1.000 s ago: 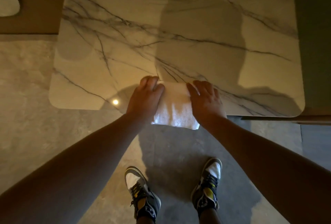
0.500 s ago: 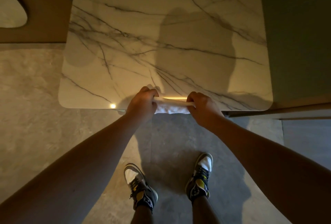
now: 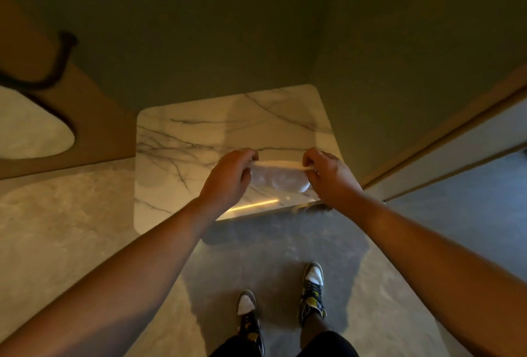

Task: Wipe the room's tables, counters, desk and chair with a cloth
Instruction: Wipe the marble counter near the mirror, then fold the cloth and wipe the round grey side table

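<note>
View: head camera, looking down past both arms at a marble-topped table [image 3: 199, 142] and the floor [image 3: 57, 228].
Left hand [image 3: 228, 177]: fingers curled, pinching the left end of the white cloth [image 3: 278, 178]; it sits at about 9 o'clock of the cloth.
Right hand [image 3: 328, 177]: fingers curled, pinching the right end, at about 3 o'clock of the cloth.
Cloth: stretched between the two hands along its top edge, the rest hanging in a slack pouch below; it looks raised off the table, over the near right part of the top.
Progress: judging by the lifted cloth, no wiping stroke is under way now; the cloth seems to be getting refolded or straightened. Whether this table is finished cannot be told, since no wet or dull patches show. Counters, desk and chair are not in sight, so most of the task likely remains.
Table edges: near edge runs just under the hands toward 6 o'clock, with a bright strip of reflected light on it; rounded corners show at 7 o'clock and 1 o'clock. The far and right sides meet dark green walls [image 3: 256, 28].
Room to move: the marble is bare from 9 to 12 o'clock, open for sweeps; strokes toward 12 and 3 o'clock would stop at the walls.
Surroundings: shoes [image 3: 312, 288] stand on the floor at 6 o'clock; a dark hook [image 3: 61, 57] hangs on a brown panel at 10 o'clock.
</note>
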